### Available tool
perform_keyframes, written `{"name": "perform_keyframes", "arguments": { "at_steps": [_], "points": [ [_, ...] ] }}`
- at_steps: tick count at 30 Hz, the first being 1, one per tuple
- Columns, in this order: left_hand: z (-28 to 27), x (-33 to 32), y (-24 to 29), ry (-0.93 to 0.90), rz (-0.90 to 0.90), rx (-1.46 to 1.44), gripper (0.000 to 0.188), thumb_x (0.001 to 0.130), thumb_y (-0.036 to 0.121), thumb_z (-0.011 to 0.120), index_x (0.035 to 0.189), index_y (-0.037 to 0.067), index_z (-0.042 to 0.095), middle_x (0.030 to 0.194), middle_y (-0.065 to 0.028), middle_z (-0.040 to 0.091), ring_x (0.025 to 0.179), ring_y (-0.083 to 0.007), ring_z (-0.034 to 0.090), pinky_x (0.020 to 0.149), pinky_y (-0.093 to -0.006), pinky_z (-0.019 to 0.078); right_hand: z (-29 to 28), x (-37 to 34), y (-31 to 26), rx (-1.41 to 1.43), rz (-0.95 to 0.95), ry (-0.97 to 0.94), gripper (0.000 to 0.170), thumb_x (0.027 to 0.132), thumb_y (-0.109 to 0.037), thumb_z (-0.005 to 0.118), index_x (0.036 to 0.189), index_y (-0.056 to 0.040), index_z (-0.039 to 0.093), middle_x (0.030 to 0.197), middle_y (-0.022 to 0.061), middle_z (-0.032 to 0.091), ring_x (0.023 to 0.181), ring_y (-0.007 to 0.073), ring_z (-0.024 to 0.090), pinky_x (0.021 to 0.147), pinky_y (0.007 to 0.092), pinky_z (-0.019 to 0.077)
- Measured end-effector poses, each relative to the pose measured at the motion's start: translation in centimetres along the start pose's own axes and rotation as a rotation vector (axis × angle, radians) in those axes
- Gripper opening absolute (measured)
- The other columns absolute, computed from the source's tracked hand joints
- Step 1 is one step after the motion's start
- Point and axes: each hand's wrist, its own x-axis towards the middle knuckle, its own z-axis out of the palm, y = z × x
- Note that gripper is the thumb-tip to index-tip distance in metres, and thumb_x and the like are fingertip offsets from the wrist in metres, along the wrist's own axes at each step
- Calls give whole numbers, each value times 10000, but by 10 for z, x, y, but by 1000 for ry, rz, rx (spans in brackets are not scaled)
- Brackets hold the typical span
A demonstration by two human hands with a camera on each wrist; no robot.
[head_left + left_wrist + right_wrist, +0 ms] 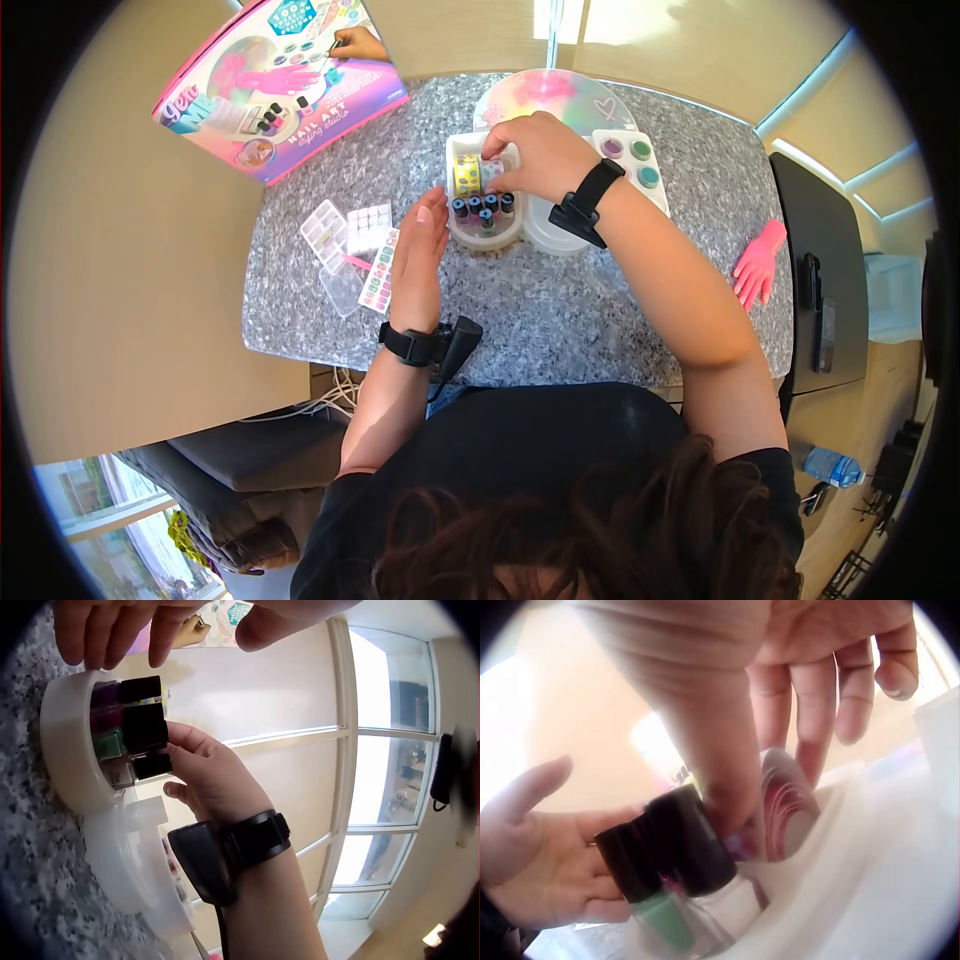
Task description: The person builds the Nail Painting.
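Note:
In the head view my right hand reaches into the white caddy. Its thumb and fingers pinch a pale patterned sticker roll, which in the right wrist view shows as a pinkish coil. A yellow patterned roll sits just left of it. In front of both rolls stand several nail polish bottles with black caps, green and purple ones among them in the left wrist view. My left hand is held at the caddy's left side, fingers straight and holding nothing.
Right of the caddy are a round white tray and a palette with coloured pots. A pink model hand lies farther right. Sticker sheets and small clear cases lie left. The product box stands back left.

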Motion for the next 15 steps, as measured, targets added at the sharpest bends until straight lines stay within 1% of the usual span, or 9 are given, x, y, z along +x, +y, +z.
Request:
{"name": "perform_keyframes", "arguments": {
  "at_steps": [2,3,5,6,8,9,11,13,15],
  "points": [
    [0,-1,-1,-16,-7,4,759,1154,571,366,1650,-2,383,1679,-232,431,1583,-337,394,1313,-453,274,-2,-4,-3,-44,6,16,304,837,-255,877,1086,-108,783,1079,96,783,1080,338,678,977,439,528],
    [1,-2,0,-14,5,23,749,1157,564,363,1641,-6,394,1667,-235,447,1571,-332,413,1306,-453,290,-4,-3,-4,-43,7,16,304,837,-255,877,1086,-108,783,1079,96,783,1080,338,678,977,439,528],
    [0,-3,-1,-9,19,43,739,1160,556,359,1633,-10,406,1655,-238,463,1559,-327,432,1298,-454,305,-7,-1,-7,-67,148,-157,202,945,-242,774,1107,-124,790,1067,81,779,1144,336,632,997,442,511],
    [-2,-3,-1,-23,-2,28,729,1161,552,356,1622,-10,423,1630,-237,496,1530,-324,470,1280,-451,337,-6,-4,-6,-65,141,-159,202,945,-242,774,1107,-124,790,1067,81,779,1144,336,632,997,442,511],
    [-9,-5,0,-26,-24,16,720,1163,548,353,1610,-9,440,1605,-236,529,1500,-322,508,1262,-448,370,-3,-19,-4,-60,90,-43,160,1012,-218,691,1098,-122,786,1050,76,773,1113,337,613,985,448,511],
    [-12,-7,0,-77,-64,-16,711,1162,547,354,1595,-7,461,1584,-229,554,1448,-315,558,1228,-445,412,-6,-25,-7,-100,59,-12,155,1013,-216,683,1088,-125,783,1041,76,769,1050,334,617,973,451,516],
    [-14,-11,2,-124,-104,-45,703,1162,546,356,1579,-4,483,1563,-223,579,1396,-309,609,1194,-442,455,-11,-38,-7,-107,46,-5,150,1008,-208,682,1083,-126,782,1040,71,769,1041,332,619,968,451,518],
    [-13,-18,11,-250,-219,-71,631,1166,494,403,1544,4,528,1512,-205,633,1295,-292,682,1117,-419,515,-16,-54,-7,-127,42,-2,142,995,-183,680,1075,-126,782,1026,57,771,1035,324,627,959,450,517],
    [-20,-21,26,-284,-176,42,582,1166,459,429,1507,7,567,1475,-190,662,1253,-278,702,1086,-406,528,-17,-70,-5,-95,14,45,129,984,-149,704,1081,-122,785,1008,39,774,1011,308,631,937,434,518]
  ]
}}
